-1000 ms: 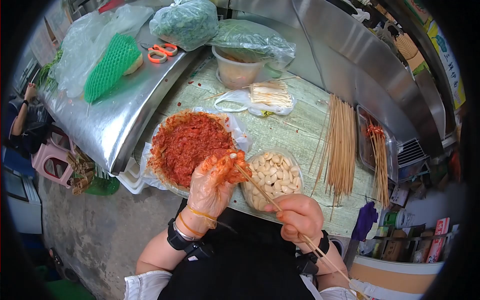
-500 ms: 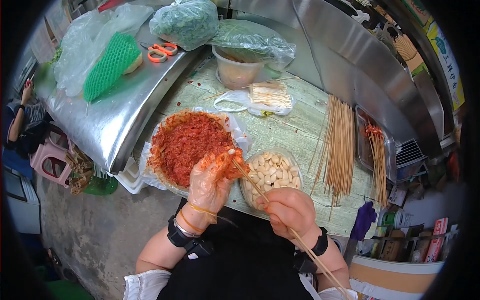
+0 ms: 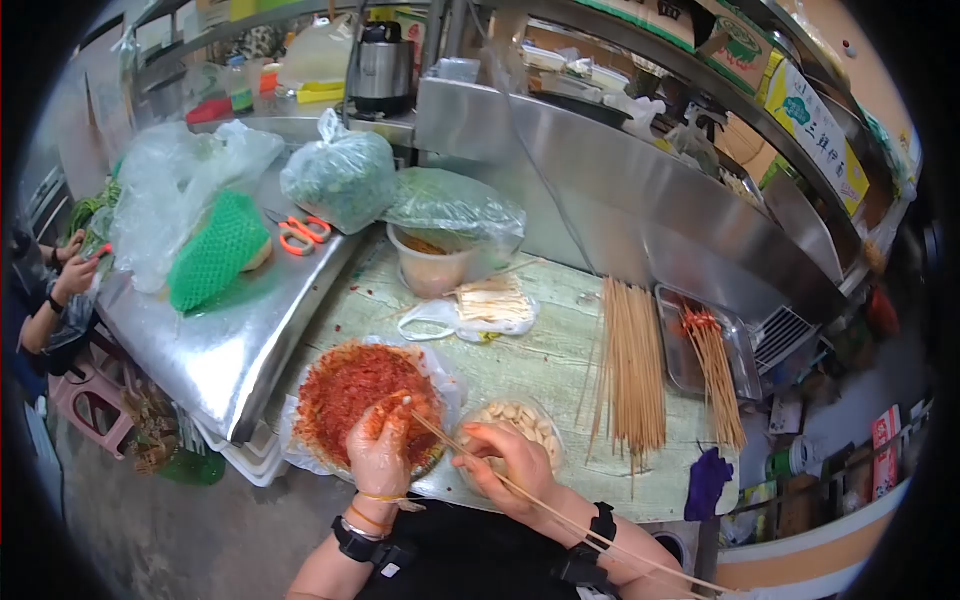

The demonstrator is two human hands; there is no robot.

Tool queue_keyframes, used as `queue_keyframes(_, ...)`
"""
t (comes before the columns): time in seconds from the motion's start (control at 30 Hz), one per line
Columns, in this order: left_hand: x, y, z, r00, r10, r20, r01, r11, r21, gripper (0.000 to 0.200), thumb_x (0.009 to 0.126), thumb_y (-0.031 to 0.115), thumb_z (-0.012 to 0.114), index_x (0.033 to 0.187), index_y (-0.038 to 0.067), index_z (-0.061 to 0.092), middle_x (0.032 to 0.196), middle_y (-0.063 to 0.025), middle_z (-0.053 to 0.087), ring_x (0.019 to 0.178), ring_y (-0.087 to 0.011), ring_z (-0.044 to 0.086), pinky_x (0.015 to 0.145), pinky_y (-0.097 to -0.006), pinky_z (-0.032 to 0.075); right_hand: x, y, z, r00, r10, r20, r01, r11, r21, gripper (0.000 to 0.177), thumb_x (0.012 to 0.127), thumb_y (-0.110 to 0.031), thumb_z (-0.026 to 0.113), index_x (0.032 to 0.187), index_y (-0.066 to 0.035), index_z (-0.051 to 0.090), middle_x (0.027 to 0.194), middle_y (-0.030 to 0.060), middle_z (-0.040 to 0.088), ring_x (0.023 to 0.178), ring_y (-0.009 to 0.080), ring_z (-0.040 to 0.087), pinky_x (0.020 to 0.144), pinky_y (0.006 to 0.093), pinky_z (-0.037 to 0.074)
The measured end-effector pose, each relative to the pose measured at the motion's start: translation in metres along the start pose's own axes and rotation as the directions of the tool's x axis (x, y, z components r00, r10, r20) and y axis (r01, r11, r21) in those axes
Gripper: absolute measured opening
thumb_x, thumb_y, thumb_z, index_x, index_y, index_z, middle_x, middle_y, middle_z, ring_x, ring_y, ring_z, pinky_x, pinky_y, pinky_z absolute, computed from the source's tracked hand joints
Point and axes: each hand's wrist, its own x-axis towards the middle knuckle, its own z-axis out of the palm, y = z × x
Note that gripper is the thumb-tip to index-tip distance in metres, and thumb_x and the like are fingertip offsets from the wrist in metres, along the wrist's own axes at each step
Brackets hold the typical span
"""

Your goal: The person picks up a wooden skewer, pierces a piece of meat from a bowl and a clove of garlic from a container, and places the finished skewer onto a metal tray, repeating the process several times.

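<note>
My left hand (image 3: 383,445), in a clear glove smeared with red paste, is closed round a small paste-covered piece over the bowl of red chopped paste (image 3: 350,395). My right hand (image 3: 512,468) pinches a long wooden skewer (image 3: 560,518), whose upper end reaches the left fingertips. Part of the container of pale, flat beans (image 3: 540,425) is hidden behind the right hand. Farther right lie many bare skewers (image 3: 635,370) and a metal tray (image 3: 745,360) with skewers bearing red pieces at their tips (image 3: 700,322).
Enoki-like white strands (image 3: 492,300) lie on a bag near a plastic tub (image 3: 432,272). Orange scissors (image 3: 303,235), a green foam net (image 3: 215,255) and filled bags (image 3: 342,175) are at the back left. A purple cloth (image 3: 708,482) hangs at right. Another person's hands (image 3: 75,270) show far left.
The view has tilted up, showing more shelves, and the table contents sit lower in it. My right hand's fingers have spread somewhat along the skewer. The other person's hands are more visible.
</note>
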Motion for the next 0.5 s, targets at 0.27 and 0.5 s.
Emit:
queue_keyframes(0.27,0.003,-0.003,-0.01,0.998,0.06,-0.009,-0.06,0.998,0.026,0.023,0.092,0.004,0.05,0.111,-0.006,0.057,0.103,-0.0128,0.065,0.09,-0.0187,0.064,0.081,-0.0288,0.052,-0.001,0.006,0.021,0.992,-0.078,-0.095,0.075,0.996,-0.042,0.016,0.088,0.005,0.049,0.103,0.001,0.053,0.087,0.0128,0.052,0.071,0.021,0.067,0.058,0.0267,0.049)
queue_keyframes(0.5,0.006,-0.003,-0.012,0.999,0.043,0.01,-0.042,0.995,-0.091,0.023,0.093,0.002,0.048,0.112,-0.006,0.057,0.103,-0.0126,0.064,0.09,-0.019,0.063,0.081,-0.0304,0.053,0.011,-0.013,0.022,0.992,-0.048,-0.113,0.042,0.998,-0.056,0.01,0.089,0.002,0.05,0.096,-0.002,0.056,0.083,0.0097,0.056,0.071,0.0195,0.059,0.06,0.0284,0.047)
